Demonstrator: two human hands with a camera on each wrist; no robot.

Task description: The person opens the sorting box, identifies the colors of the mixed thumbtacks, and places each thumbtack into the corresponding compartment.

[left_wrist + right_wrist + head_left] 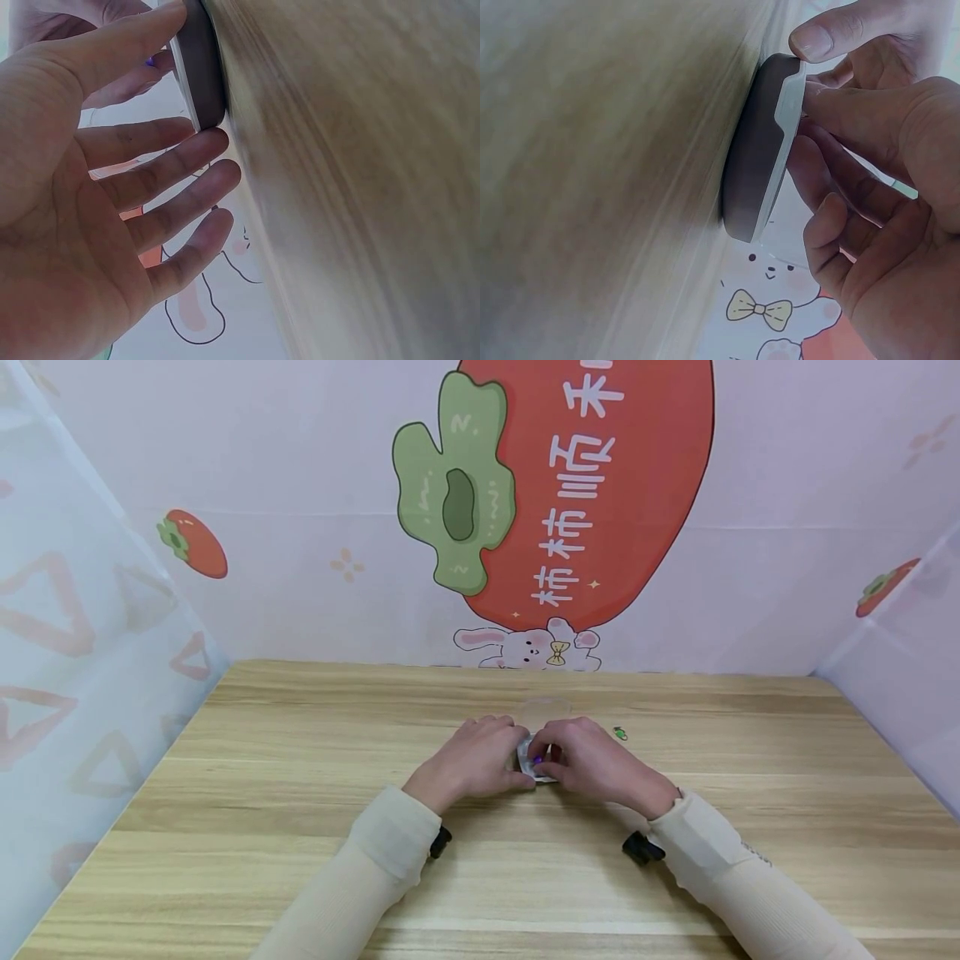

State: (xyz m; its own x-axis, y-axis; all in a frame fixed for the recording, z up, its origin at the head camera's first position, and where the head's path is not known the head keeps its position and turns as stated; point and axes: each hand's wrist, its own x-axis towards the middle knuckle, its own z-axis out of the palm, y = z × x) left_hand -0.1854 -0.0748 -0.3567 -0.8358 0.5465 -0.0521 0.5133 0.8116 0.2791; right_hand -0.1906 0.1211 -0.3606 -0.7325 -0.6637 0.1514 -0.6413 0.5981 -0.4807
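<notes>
A small shallow case point(757, 150), dark grey-brown outside with a pale rim, lies on the table between the hands. Its clear lid point(546, 706) stands open at the back. My left hand point(486, 758) holds the case from the left, thumb at the near edge and index finger at the far side, the other fingers extended. Over the open case, my right hand point(588, 762) pinches a small purple piece point(537, 760) between thumb and index finger. Most of the piece is hidden by the fingertips, and the hands cover much of the case's inside.
A tiny green object point(619, 732) lies on the wooden table point(300, 735), right of the lid and beyond the right hand. A printed cloth backdrop point(300, 593) rises at the table's back edge, with cloth sides at left and right.
</notes>
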